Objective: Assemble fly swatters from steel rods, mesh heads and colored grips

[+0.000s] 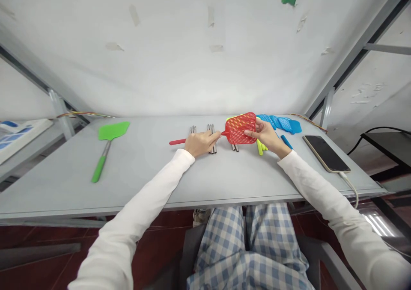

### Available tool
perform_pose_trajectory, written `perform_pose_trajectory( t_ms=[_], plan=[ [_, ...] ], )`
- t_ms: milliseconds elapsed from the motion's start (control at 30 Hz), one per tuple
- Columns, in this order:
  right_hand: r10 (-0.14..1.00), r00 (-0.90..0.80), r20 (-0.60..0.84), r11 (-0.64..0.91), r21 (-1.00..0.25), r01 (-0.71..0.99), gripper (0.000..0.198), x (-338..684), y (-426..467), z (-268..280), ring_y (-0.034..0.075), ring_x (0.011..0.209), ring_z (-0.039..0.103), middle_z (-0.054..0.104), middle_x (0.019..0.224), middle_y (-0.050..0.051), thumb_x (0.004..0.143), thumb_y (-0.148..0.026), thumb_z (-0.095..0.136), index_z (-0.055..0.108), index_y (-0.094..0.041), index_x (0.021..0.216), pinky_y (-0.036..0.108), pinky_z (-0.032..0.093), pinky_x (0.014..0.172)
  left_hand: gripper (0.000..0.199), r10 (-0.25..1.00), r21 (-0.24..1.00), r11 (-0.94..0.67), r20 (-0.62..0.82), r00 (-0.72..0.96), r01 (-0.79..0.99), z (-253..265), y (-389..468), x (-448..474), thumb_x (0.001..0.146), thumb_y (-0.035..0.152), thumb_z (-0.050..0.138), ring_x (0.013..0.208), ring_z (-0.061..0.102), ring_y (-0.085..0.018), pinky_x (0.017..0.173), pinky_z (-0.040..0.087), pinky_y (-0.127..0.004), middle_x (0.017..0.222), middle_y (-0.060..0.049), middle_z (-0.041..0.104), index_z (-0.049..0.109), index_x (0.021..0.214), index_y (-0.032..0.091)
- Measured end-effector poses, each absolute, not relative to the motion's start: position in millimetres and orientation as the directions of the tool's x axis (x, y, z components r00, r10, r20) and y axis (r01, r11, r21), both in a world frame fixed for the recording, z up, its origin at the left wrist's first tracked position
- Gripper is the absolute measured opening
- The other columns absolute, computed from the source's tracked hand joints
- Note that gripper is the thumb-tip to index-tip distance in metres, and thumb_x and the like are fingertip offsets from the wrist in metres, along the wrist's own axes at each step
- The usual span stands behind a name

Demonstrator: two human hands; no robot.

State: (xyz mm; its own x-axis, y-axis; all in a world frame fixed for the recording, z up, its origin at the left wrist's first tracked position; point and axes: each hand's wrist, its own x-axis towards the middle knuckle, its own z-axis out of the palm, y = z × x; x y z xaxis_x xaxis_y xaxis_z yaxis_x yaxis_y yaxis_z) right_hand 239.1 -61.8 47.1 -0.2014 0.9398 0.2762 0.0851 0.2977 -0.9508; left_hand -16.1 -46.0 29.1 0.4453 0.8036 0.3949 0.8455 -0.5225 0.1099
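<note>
A red fly swatter point(239, 129) is held level above the table between my two hands. My left hand point(199, 143) is closed around its shaft close to the head, and the red handle sticks out to the left. At the head's right edge, my right hand point(269, 137) pinches the perforated plastic with the thumb on top. Thin metal rods point(212, 150) lie in small groups beneath, partly covered by my left hand and the swatter. Yellow handles point(260, 148) lie under the right hand. Blue swatter heads point(284, 123) overlap behind it, with a blue handle point(286, 142) nearby.
On the left of the grey table point(144, 183) lies a green fly swatter point(113, 130) with its handle toward me. A phone point(326, 153) with a white cable rests at the right. A white wall point(167, 80) stands behind, with metal frame posts point(330, 106) at both sides.
</note>
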Motion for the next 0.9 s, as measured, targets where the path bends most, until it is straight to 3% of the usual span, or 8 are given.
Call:
perform_pose_trajectory(
  t_ms=[200,333,467,533,600,667,767,900],
  plan=[
    [0.894,-0.056,0.444,0.447,-0.879,0.169,0.030,248.7,-59.0,54.6,0.026,0.089,0.070,0.074,0.084,0.003,0.064,-0.045,0.080,0.073,-0.021,0.081,0.046,0.057,0.088,0.042,0.795,0.128,-0.528,0.421,0.436,0.840,37.2,-54.6,-10.4,0.096,0.047,0.032,0.063,0.057,-0.018,0.058,0.029,-0.027,0.065,-0.007,0.059,0.067,0.094,0.025],
    [0.894,-0.032,0.446,0.442,-0.873,0.206,0.033,267.6,-67.4,66.1,0.027,0.086,0.069,0.073,0.079,0.004,0.063,-0.048,0.080,0.071,-0.022,0.081,0.048,0.057,0.083,0.039,0.816,0.174,-0.506,0.414,0.403,0.845,45.9,-69.1,-13.0,0.096,0.045,0.032,0.063,0.056,-0.018,0.058,0.028,-0.027,0.066,-0.006,0.061,0.065,0.091,0.024],
    [0.877,-0.085,0.473,0.477,-0.837,0.268,0.043,273.7,-78.7,87.3,0.028,0.095,0.065,0.070,0.095,0.005,0.069,-0.059,0.073,0.067,-0.025,0.096,0.047,0.055,0.084,0.027,0.848,0.539,-0.516,0.209,0.488,0.666,72.9,-93.0,-4.2,0.093,0.043,0.041,0.058,0.051,-0.015,0.058,0.033,-0.026,0.061,0.001,0.053,0.057,0.087,0.022],
    [0.840,-0.058,0.539,0.518,-0.767,0.378,0.044,265.7,-81.0,101.0,0.027,0.095,0.063,0.067,0.094,0.005,0.078,-0.066,0.061,0.064,-0.026,0.097,0.045,0.053,0.084,0.021,0.805,0.839,-0.356,0.052,0.591,0.412,92.2,-107.2,9.4,0.089,0.041,0.048,0.057,0.050,-0.011,0.059,0.038,-0.025,0.070,0.000,0.055,0.053,0.086,0.020],
    [0.783,-0.026,0.622,0.553,-0.676,0.487,0.049,251.8,-79.0,113.7,0.023,0.087,0.061,0.062,0.084,0.004,0.087,-0.070,0.043,0.063,-0.025,0.091,0.042,0.051,0.080,0.022,0.705,0.974,-0.087,-0.089,0.704,0.210,108.8,-121.4,26.7,0.086,0.041,0.055,0.052,0.044,-0.007,0.054,0.038,-0.023,0.073,0.002,0.050,0.049,0.084,0.020],
    [0.698,0.034,0.715,0.580,-0.593,0.559,0.058,236.4,-72.1,121.4,0.020,0.078,0.058,0.053,0.072,0.003,0.092,-0.070,0.028,0.062,-0.022,0.085,0.038,0.049,0.075,0.031,0.628,0.988,0.113,-0.156,0.762,0.109,117.0,-133.8,43.5,0.087,0.046,0.055,0.044,0.029,-0.004,0.043,0.025,-0.019,0.064,0.007,0.037,0.040,0.077,0.021],
    [0.630,0.089,0.772,0.559,-0.530,0.638,0.069,221.4,-55.2,117.1,0.018,0.073,0.055,0.045,0.066,0.001,0.094,-0.068,0.014,0.063,-0.021,0.086,0.035,0.044,0.071,0.040,0.694,0.977,0.212,-0.159,0.702,0.011,108.5,-144.4,60.9,0.089,0.052,0.052,0.039,0.013,-0.003,0.038,0.009,-0.016,0.057,0.010,0.020,0.030,0.073,0.023],
    [0.707,0.039,0.706,0.451,-0.493,0.744,0.072,219.8,-32.3,91.2,0.017,0.065,0.052,0.040,0.058,0.001,0.096,-0.066,0.012,0.065,-0.020,0.079,0.033,0.038,0.065,0.045,0.798,0.962,0.273,-0.215,0.562,-0.021,80.7,-141.2,69.6,0.090,0.060,0.046,0.036,0.009,-0.003,0.037,0.005,-0.015,0.052,0.012,0.013,0.026,0.071,0.023]
  ],
)
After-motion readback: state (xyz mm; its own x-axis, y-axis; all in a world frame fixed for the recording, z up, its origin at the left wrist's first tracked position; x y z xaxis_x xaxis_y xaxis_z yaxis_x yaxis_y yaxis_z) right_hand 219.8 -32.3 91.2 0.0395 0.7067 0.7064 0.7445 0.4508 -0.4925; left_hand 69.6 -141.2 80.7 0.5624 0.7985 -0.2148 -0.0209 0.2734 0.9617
